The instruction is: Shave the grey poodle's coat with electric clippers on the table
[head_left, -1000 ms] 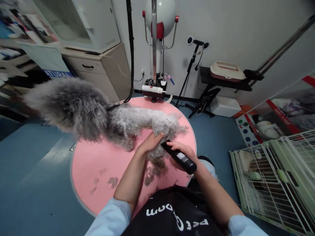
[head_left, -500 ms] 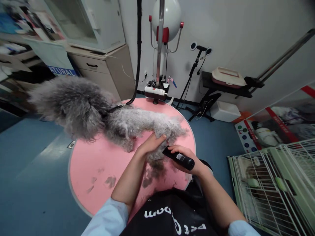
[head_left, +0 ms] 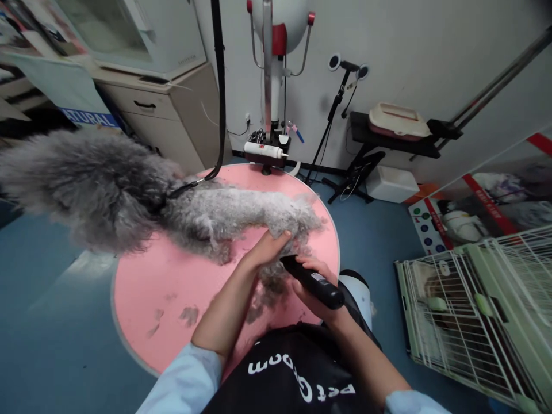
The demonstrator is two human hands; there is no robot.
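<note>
At the near edge of the table [head_left: 164, 287], your right hand [head_left: 318, 305] is wrapped tight around the clipper [head_left: 319, 283], whose tip points into the fur at the dog's [head_left: 207, 215] hind end. Just beyond it, your left hand [head_left: 269, 248] is curled over that same hind end. The dog stands across the table's middle, a leash [head_left: 218, 115] rises from its neck, a bottle [head_left: 264, 150] lies at the table's far edge, and a cage [head_left: 474, 310] stands to the table's right.

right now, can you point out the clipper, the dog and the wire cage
clipper [head_left: 321, 284], head view, on the middle of its black body near the label
dog [head_left: 233, 213], head view, on the grey curly back
wire cage [head_left: 402, 305], head view, on the left edge of its frame
</note>
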